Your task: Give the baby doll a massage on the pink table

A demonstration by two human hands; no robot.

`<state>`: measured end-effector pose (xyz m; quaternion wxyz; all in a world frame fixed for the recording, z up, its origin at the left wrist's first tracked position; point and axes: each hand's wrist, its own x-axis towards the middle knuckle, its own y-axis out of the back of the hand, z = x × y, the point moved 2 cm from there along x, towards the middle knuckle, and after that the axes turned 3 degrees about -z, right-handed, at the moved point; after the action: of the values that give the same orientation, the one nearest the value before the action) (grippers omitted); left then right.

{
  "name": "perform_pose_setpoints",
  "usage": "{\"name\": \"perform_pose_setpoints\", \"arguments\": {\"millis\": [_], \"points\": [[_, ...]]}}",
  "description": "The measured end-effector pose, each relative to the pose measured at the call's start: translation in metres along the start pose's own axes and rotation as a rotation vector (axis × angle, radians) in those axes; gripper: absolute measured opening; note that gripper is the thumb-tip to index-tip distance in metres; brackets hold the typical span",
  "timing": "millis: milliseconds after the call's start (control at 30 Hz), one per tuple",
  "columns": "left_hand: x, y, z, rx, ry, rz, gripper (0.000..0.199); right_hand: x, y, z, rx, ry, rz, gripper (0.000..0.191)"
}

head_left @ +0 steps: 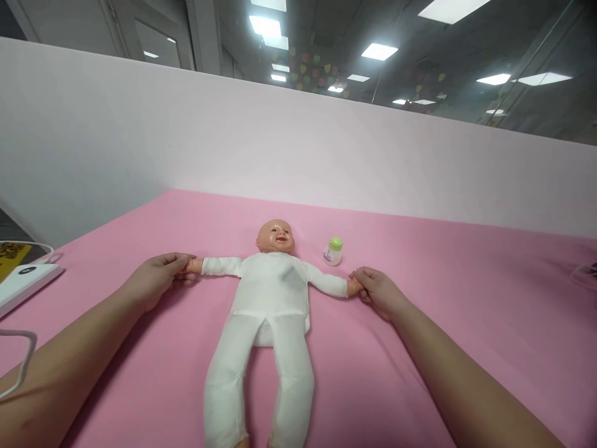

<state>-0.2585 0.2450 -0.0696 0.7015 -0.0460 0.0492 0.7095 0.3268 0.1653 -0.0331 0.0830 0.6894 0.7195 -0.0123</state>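
A baby doll [273, 292] in white clothes lies on its back on the pink surface [373, 373], its head toward the white wall and both arms spread out. My left hand [161, 277] pinches the doll's hand at the left. At the right, my right hand [379, 290] is closed round the doll's other hand. A small clear bottle with a green cap [333, 251] stands beside the doll's head, a little above my right hand, touched by neither hand.
A white device [28, 283] with a cable sits at the left edge near a yellow item [12, 256]. Another white cable loops over my left forearm. A white wall [298, 149] runs behind the surface. A thin cable [583, 277] lies at the far right.
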Motion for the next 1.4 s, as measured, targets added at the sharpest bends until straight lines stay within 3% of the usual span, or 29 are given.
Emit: {"name": "perform_pose_setpoints", "arguments": {"millis": [200, 400, 500, 733, 833, 933, 1100, 1267, 1400], "points": [[-0.001, 0.001, -0.001, -0.036, 0.006, -0.011, 0.064, 0.001, 0.001, 0.002, 0.021, -0.033, 0.026, 0.038], [-0.002, 0.002, 0.003, -0.061, -0.003, -0.092, 0.077, -0.003, 0.009, 0.003, 0.147, -0.029, -0.164, 0.046], [-0.001, 0.003, 0.003, -0.020, -0.025, -0.079, 0.076, -0.005, 0.009, -0.001, 0.130, -0.008, -0.190, 0.043], [-0.010, -0.007, 0.009, 0.010, -0.025, -0.025, 0.071, 0.000, 0.001, -0.001, 0.073, 0.032, -0.087, 0.038], [-0.015, -0.014, 0.014, -0.027, -0.040, 0.012, 0.071, 0.005, 0.003, 0.004, 0.084, 0.052, 0.002, 0.039], [-0.016, -0.017, 0.016, -0.058, -0.037, 0.045, 0.058, 0.010, 0.005, 0.007, 0.107, 0.053, 0.102, 0.039], [-0.013, -0.015, 0.016, -0.053, 0.015, 0.021, 0.046, 0.013, 0.009, 0.008, 0.143, 0.028, 0.282, 0.033], [-0.008, -0.009, 0.009, -0.021, -0.036, -0.039, 0.058, 0.010, 0.007, 0.002, 0.161, 0.016, 0.236, 0.045], [-0.003, -0.002, 0.005, 0.276, -0.033, 0.043, 0.065, 0.008, 0.008, 0.002, 0.223, 0.069, 0.183, 0.047]]}}
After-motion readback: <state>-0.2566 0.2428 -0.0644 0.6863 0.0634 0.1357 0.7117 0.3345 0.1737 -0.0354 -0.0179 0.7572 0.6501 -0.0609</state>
